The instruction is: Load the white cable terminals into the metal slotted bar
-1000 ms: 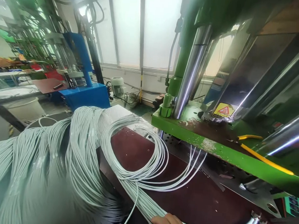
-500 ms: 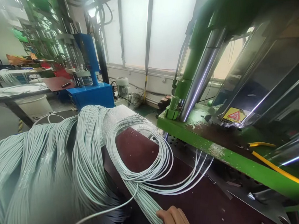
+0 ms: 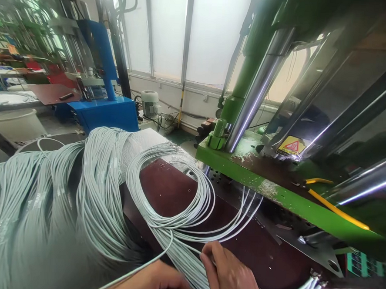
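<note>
The pale grey cables (image 3: 162,221) have a smooth, matt plastic sheath. They lie on a dark maroon tabletop (image 3: 258,249), smooth with a dull sheen. The press platform (image 3: 243,173) is green-painted metal, its coat chipped and worn to rusty brown patches. The columns (image 3: 258,87) are polished steel, mirror-bright. A yellow-handled tool (image 3: 336,210) looks glossy plastic. The blue machine (image 3: 106,113) wears smooth, glossy paint, and the window panes (image 3: 215,37) are frosted
</note>
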`<action>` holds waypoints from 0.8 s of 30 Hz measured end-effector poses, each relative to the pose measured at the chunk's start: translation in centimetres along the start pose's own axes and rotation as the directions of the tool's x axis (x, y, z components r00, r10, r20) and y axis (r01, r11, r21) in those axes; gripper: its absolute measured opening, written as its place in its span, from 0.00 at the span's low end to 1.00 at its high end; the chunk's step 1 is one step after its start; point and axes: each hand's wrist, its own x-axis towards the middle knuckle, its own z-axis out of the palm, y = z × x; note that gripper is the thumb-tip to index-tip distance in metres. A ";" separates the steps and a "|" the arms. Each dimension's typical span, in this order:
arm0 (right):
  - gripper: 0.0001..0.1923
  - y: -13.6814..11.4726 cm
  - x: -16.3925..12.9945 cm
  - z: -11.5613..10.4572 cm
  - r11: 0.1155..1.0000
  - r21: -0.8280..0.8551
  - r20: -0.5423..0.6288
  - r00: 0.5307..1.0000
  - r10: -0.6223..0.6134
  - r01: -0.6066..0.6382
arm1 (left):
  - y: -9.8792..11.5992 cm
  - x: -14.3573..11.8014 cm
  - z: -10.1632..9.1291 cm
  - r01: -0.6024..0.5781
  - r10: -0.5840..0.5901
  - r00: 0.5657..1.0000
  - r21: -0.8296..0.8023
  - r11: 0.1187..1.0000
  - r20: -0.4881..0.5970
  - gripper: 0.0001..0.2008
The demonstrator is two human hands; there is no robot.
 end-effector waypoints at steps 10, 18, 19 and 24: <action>0.06 4.1 -0.5 -6.1 0.963 0.078 0.380 0.901 0.209 -0.257 | -0.6 3.5 -3.0 -0.222 0.285 0.915 0.231 0.947 -0.286 0.09; 0.08 3.7 -3.0 -11.9 0.981 0.107 0.144 0.979 0.143 -0.159 | 2.1 5.5 -1.6 -0.282 0.300 0.954 0.273 0.920 -0.026 0.15; 0.08 3.8 -3.1 -11.8 0.983 0.097 0.173 0.976 0.136 -0.154 | 2.5 5.7 -1.4 -0.268 0.292 0.955 0.282 0.921 -0.048 0.15; 0.03 5.4 -3.0 -9.4 0.962 0.000 0.304 0.916 0.260 -0.274 | 3.2 5.7 -1.2 -0.263 0.283 0.959 0.303 0.916 -0.023 0.25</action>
